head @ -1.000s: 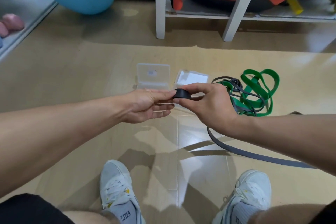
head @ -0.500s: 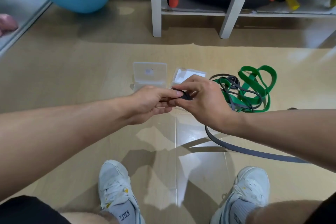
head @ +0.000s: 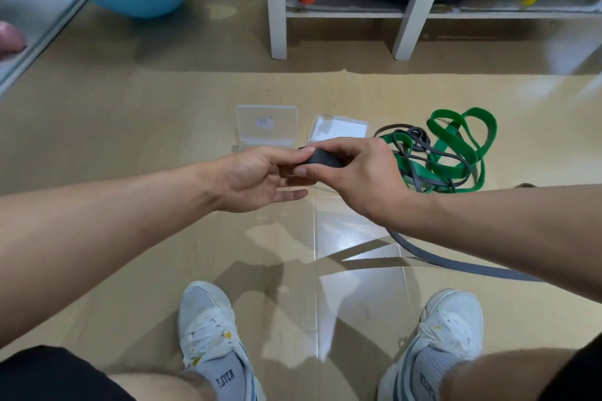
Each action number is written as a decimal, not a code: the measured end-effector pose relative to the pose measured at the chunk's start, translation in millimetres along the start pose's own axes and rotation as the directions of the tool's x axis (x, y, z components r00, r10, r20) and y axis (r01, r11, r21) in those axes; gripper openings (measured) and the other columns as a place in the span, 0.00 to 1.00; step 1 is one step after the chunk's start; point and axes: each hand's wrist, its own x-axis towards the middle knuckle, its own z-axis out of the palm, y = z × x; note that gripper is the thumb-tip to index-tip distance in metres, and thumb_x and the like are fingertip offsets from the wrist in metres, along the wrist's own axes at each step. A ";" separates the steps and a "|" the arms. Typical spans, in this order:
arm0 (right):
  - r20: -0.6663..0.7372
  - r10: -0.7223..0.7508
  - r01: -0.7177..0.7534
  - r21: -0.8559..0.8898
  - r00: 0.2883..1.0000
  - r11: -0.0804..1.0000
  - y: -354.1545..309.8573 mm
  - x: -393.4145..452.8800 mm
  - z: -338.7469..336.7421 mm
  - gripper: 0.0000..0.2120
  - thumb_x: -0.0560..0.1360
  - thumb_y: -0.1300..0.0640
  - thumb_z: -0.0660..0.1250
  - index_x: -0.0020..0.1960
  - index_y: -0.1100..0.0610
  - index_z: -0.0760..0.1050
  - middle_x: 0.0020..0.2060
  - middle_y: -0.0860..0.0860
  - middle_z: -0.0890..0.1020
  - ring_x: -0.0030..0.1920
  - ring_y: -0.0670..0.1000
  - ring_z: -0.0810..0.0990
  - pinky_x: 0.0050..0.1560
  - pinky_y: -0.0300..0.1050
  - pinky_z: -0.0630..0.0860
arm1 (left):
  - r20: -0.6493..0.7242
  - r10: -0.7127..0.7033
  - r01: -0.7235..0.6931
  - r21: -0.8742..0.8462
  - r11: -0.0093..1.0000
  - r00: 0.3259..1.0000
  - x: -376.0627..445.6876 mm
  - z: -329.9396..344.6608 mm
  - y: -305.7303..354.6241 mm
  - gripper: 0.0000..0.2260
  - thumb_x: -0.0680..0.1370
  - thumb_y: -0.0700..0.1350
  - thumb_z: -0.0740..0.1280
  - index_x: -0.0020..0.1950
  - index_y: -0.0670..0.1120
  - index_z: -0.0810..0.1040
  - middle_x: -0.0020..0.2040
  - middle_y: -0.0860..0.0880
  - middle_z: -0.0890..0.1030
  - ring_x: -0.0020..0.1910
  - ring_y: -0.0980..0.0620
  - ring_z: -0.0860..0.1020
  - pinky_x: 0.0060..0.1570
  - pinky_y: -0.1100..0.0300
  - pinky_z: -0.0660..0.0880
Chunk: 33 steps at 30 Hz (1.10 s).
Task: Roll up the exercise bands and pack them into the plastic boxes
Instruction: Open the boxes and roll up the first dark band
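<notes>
Fingers of the right hand (head: pixel 355 179) curl over a small, tight coil at the end of the grey band (head: pixel 321 160), thumb beneath and forefinger on top, clamping it; the left hand (head: pixel 260 176) meets it from the other side, its thumb and forefinger tips pinching the coil's near edge while the remaining fingers lie loosely extended below. Both hands hold the coil in the air above the floor, just in front of the two plastic boxes (head: pixel 267 124), which sit side by side with lids open. From under the right wrist the unrolled length of the band trails across the floor toward the right and passes out of view beneath the forearm. Beyond the right hand a green band (head: pixel 462 140) lies in a loose heap, tangled with what looks like more grey strap. Judging by the small coil and the long tail, rolling has only begun. The next move likely calls for turning the coil toward the slack while the other hand keeps tension, so the wraps stay flat and tight enough for a box.
</notes>
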 end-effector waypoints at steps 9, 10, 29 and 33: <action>0.270 -0.268 0.375 -0.525 0.925 0.764 6.1 18.6 -17.1 0.07 0.66 0.54 0.79 0.42 0.54 0.87 0.35 0.49 0.84 0.35 0.50 0.80 0.38 0.47 0.78 | -0.220 0.096 0.004 0.414 0.910 0.971 8.8 18.1 -9.8 0.13 0.73 0.52 0.77 0.52 0.45 0.88 0.45 0.51 0.87 0.47 0.53 0.84 0.56 0.54 0.82; 0.295 -0.265 0.389 -0.547 0.918 0.741 7.0 19.0 -16.8 0.07 0.66 0.54 0.78 0.42 0.54 0.87 0.35 0.49 0.84 0.36 0.50 0.79 0.38 0.47 0.77 | -0.284 0.127 0.010 0.437 0.899 0.950 10.6 22.5 -11.9 0.12 0.72 0.52 0.78 0.50 0.45 0.88 0.43 0.51 0.88 0.45 0.54 0.84 0.54 0.55 0.83; 0.107 -0.267 0.288 -0.353 0.958 0.890 14.3 9.0 -18.1 0.14 0.66 0.49 0.82 0.50 0.49 0.85 0.43 0.41 0.85 0.46 0.42 0.82 0.50 0.33 0.77 | -0.139 0.196 -0.149 0.291 0.945 0.971 6.5 13.7 -3.6 0.06 0.77 0.42 0.74 0.50 0.41 0.86 0.39 0.49 0.86 0.37 0.57 0.82 0.53 0.61 0.78; 0.098 -0.325 0.339 -0.344 0.941 0.876 14.7 6.7 -19.9 0.11 0.69 0.52 0.81 0.51 0.49 0.86 0.39 0.39 0.82 0.42 0.40 0.80 0.43 0.31 0.74 | -0.184 0.259 -0.213 0.237 0.948 0.948 4.9 14.7 -8.4 0.12 0.73 0.40 0.77 0.54 0.36 0.85 0.41 0.47 0.87 0.41 0.55 0.85 0.47 0.68 0.79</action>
